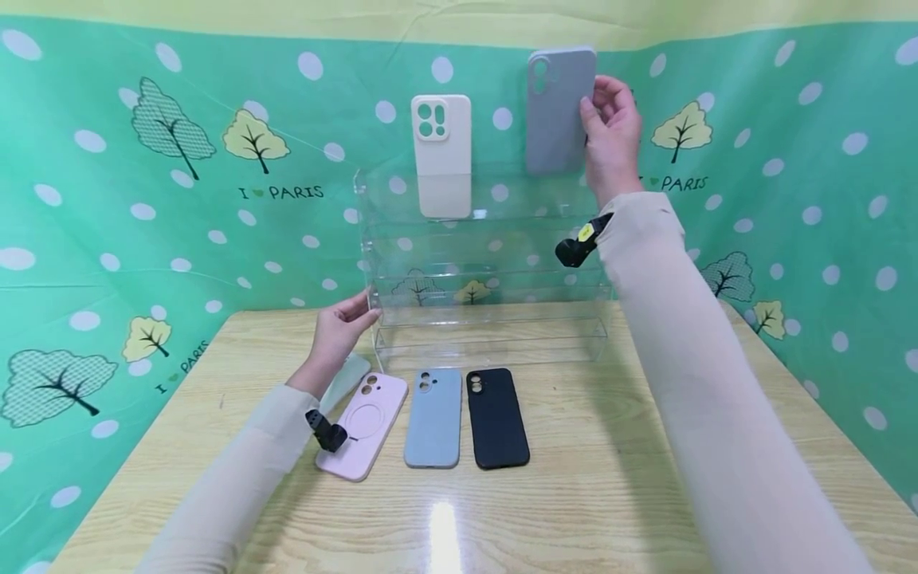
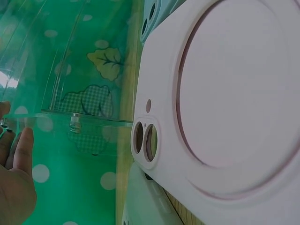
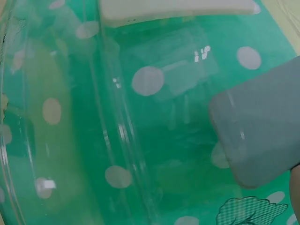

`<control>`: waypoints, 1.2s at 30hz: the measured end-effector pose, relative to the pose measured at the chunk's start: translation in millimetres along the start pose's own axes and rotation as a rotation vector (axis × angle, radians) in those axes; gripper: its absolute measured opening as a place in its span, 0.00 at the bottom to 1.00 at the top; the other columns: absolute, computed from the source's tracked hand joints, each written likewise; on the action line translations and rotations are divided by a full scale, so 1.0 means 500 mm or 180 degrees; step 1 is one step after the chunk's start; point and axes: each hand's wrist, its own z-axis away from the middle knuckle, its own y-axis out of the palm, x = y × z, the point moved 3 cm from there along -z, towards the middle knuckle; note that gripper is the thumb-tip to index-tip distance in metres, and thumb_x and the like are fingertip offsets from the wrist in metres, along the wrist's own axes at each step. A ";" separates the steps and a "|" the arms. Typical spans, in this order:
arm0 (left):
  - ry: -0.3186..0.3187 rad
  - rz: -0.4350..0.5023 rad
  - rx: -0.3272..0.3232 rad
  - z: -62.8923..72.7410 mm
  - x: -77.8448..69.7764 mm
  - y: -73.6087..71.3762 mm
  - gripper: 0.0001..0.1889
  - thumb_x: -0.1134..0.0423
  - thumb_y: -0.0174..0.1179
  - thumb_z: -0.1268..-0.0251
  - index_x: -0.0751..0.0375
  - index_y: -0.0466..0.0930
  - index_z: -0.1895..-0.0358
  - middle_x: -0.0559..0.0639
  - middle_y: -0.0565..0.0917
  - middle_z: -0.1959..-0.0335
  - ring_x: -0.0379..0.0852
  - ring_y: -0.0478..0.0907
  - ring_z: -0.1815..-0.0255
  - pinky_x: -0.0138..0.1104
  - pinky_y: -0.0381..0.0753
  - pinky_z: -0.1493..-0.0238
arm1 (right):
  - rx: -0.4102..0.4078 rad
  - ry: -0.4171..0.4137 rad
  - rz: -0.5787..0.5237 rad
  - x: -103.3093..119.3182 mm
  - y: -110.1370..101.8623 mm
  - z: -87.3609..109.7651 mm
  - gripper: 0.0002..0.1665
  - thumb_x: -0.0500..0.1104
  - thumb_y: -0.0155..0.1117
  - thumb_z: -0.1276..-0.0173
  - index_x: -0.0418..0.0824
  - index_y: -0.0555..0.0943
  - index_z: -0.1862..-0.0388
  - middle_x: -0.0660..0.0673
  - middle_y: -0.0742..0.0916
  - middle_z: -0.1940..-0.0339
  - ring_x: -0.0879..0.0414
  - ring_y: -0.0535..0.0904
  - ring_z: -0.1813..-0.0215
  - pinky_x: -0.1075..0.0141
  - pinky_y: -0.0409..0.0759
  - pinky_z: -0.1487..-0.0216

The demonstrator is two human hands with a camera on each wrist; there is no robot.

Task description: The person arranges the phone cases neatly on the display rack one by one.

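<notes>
A clear acrylic tiered display rack stands at the back of the table. My left hand grips its left side panel; the left wrist view shows the fingers and thumb on either side of the clear panel. Above the rack's top tier on the right, my right hand holds a grey phone case upright by its right edge. The case's lower end shows in the right wrist view, near the clear top tier. A white phone case stands in the top tier, left of the grey one.
On the table before the rack lie a pink phone case, a light blue case and a black case. A pale green case is partly hidden beneath my left wrist. A green patterned cloth hangs behind.
</notes>
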 end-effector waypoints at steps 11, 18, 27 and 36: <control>-0.0050 0.0041 0.0046 0.000 0.000 0.001 0.26 0.62 0.64 0.39 0.57 0.72 0.37 0.58 0.76 0.40 0.45 0.76 0.41 0.25 0.78 0.48 | -0.0155 0.0544 0.0629 -0.025 -0.017 0.001 0.12 0.38 0.57 0.31 0.44 0.77 0.50 0.49 0.81 0.49 0.58 0.75 0.45 0.67 0.74 0.41; -0.0015 0.0050 0.0012 0.001 -0.002 0.001 0.25 0.62 0.64 0.39 0.58 0.72 0.38 0.58 0.77 0.41 0.45 0.76 0.42 0.25 0.77 0.48 | -0.0246 0.0624 0.1294 -0.019 -0.012 0.007 0.12 0.40 0.57 0.31 0.43 0.76 0.50 0.50 0.81 0.52 0.60 0.75 0.49 0.69 0.76 0.46; 0.0001 0.0019 0.0008 0.000 0.000 0.002 0.25 0.63 0.64 0.39 0.58 0.72 0.38 0.58 0.77 0.41 0.44 0.77 0.43 0.25 0.78 0.48 | -0.0292 0.0735 0.2350 -0.008 -0.013 0.009 0.17 0.43 0.54 0.28 0.45 0.75 0.41 0.49 0.79 0.40 0.59 0.73 0.41 0.70 0.72 0.40; -0.0016 0.0012 0.0013 0.002 -0.002 0.001 0.25 0.63 0.63 0.39 0.57 0.72 0.37 0.58 0.77 0.41 0.46 0.76 0.41 0.25 0.78 0.48 | -0.0439 0.0811 0.2591 -0.002 -0.021 0.003 0.20 0.44 0.55 0.29 0.44 0.76 0.40 0.49 0.80 0.40 0.59 0.75 0.42 0.69 0.74 0.41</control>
